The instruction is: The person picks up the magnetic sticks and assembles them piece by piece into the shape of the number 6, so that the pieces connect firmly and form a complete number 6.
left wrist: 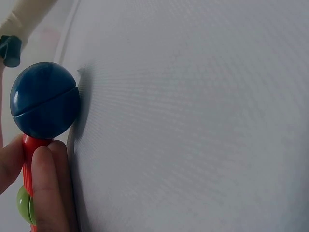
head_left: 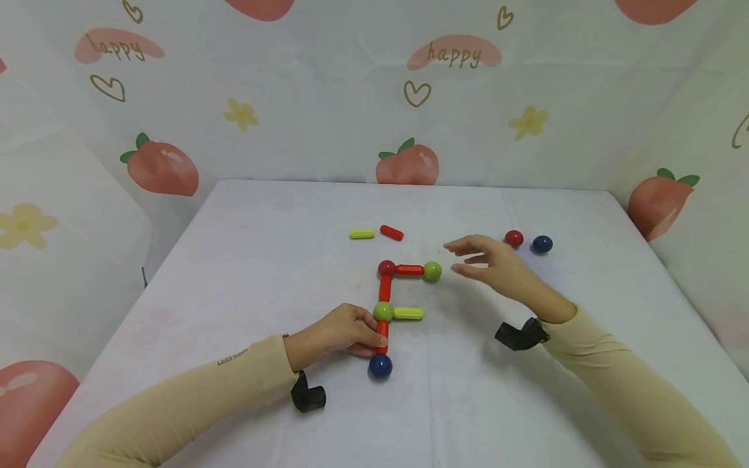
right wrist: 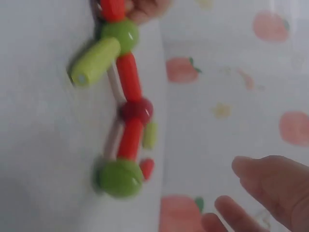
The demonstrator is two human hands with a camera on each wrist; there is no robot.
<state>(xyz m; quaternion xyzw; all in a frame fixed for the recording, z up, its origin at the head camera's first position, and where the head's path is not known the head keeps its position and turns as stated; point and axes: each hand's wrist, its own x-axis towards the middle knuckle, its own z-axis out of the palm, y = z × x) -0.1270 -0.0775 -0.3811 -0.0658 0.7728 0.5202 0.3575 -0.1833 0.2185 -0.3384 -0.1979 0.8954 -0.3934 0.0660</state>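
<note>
A joined figure of rods and balls lies on the table. Its upright line runs from a dark red ball [head_left: 387, 268] through a red rod [head_left: 385, 288], a green ball [head_left: 383, 312] and a lower red rod [head_left: 382, 337] to a blue ball [left wrist: 44, 100]. A top red rod [head_left: 409, 270] leads right to another green ball [right wrist: 121, 178]. From the middle ball a yellow-green rod [right wrist: 95, 63] sticks out, its far end free. My left hand [head_left: 345, 330] pinches the lower red rod. Right of the figure, my right hand [head_left: 494, 263] hovers with spread fingers, holding nothing.
Behind the figure lie a loose yellow-green rod [head_left: 361, 234] and a loose red rod [head_left: 391, 233]. A loose red ball [head_left: 513, 238] and a loose blue ball [head_left: 542, 244] sit at the back right, beyond my right hand. A printed cloth [head_left: 328, 97] hangs behind the table [head_left: 281, 227].
</note>
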